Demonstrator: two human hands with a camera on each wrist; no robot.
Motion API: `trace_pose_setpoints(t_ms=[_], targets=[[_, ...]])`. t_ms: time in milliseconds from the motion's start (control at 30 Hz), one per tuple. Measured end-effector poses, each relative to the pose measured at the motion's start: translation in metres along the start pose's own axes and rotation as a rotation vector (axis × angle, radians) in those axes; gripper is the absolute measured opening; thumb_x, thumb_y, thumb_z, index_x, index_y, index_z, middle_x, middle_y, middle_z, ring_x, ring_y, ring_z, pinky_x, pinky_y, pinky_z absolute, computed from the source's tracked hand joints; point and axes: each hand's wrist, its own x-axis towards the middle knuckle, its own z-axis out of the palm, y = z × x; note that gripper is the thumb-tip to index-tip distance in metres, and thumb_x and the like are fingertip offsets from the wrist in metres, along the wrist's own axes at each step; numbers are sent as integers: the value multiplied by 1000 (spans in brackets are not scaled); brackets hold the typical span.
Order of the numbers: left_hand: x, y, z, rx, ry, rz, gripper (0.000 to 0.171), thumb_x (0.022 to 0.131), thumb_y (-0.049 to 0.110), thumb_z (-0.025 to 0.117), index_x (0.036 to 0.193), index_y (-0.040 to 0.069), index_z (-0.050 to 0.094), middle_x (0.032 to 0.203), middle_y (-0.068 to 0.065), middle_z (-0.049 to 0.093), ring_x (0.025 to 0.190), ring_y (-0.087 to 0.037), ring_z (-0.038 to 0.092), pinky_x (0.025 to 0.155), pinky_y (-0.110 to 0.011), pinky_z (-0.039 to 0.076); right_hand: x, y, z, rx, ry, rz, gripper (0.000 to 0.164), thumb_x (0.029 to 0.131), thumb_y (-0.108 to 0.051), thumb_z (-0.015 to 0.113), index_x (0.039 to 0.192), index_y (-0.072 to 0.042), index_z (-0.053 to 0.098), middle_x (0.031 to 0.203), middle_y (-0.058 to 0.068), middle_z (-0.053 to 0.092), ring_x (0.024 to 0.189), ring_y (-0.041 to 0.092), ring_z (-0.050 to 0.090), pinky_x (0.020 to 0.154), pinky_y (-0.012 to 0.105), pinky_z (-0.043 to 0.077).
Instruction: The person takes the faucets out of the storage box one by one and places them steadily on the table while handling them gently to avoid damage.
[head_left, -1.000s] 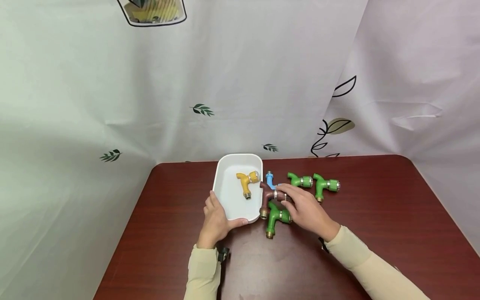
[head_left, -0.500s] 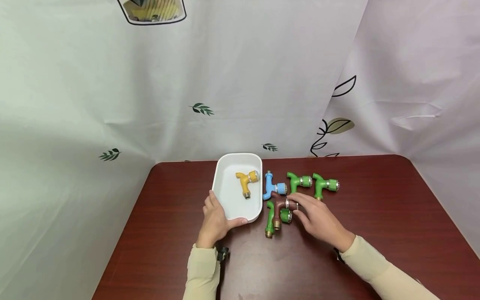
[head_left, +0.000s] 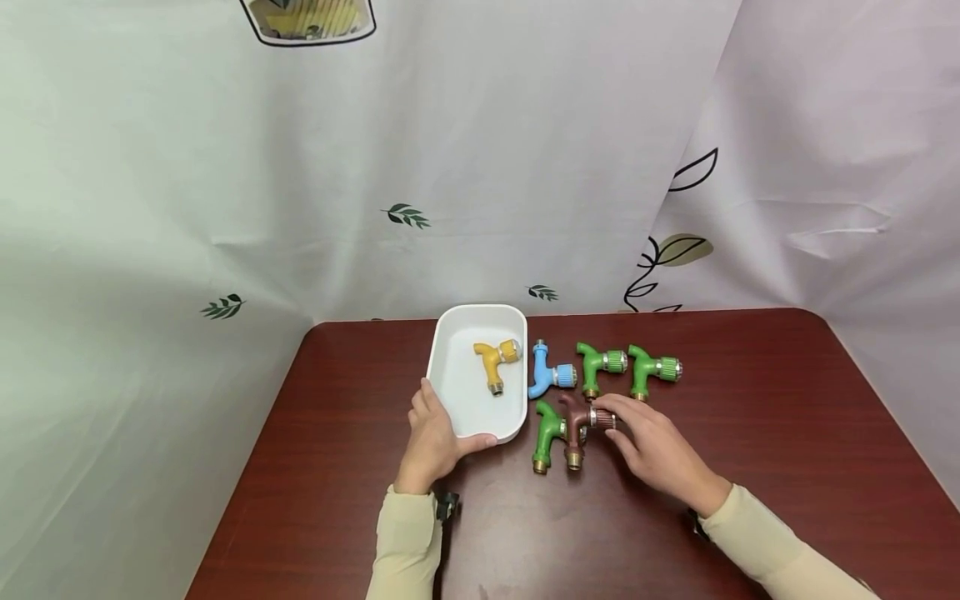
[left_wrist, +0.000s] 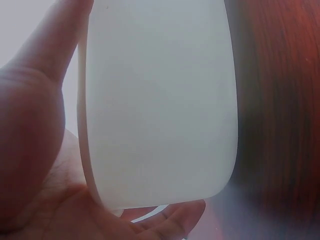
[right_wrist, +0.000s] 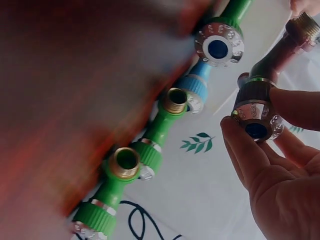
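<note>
In the head view my left hand grips the near left corner of a white tray, thumb along the near rim. A yellow tap lies inside the tray. My right hand holds a brown tap by its knob between thumb and fingers. The right wrist view shows this brown tap held off the table. Below it in the head view, partly covered, lies a green tap. In the left wrist view the tray's outer side fills the middle, with fingers curled round its end.
A blue tap lies beside the tray's right side. Two more green taps, a nearer one and a farther right one, lie beyond it. The dark red table backs onto a pale, leaf-printed curtain.
My right hand has carried the brown tap rightward and nearer to me, from the tray's right rim to over the near green tap. The blue tap has come into full view. My left hand stays put.
</note>
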Motion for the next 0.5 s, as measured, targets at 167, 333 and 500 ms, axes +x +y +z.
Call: trace_pose_setpoints(t_ms=[167, 333, 500], targets=[[0, 1, 1, -4, -1, -9, 146, 59, 49, 96, 152, -16, 4, 144, -37, 25, 119, -52, 37, 96, -54, 46, -9, 5, -3, 3, -10, 19, 46, 82, 6, 77, 125, -4, 64, 124, 8, 64, 111, 24, 63, 85, 45, 54], [0, 0, 1, 2, -1, -13, 146, 60, 50, 95, 152, -16, 3, 145, -37, 25, 119, -52, 37, 96, -54, 46, -14, 9, -6, 6, -11, 38, 48, 81, 7, 77, 126, -6, 63, 124, 6, 64, 109, 22, 63, 84, 45, 54], [1, 0, 1, 7, 3, -7, 146, 60, 50, 95, 152, -16, 4, 145, -37, 25, 118, -52, 37, 96, -55, 45, -18, 12, -8, 2, -8, 57, 49, 80, 10, 77, 125, -5, 63, 124, 7, 64, 111, 23, 63, 86, 45, 52]])
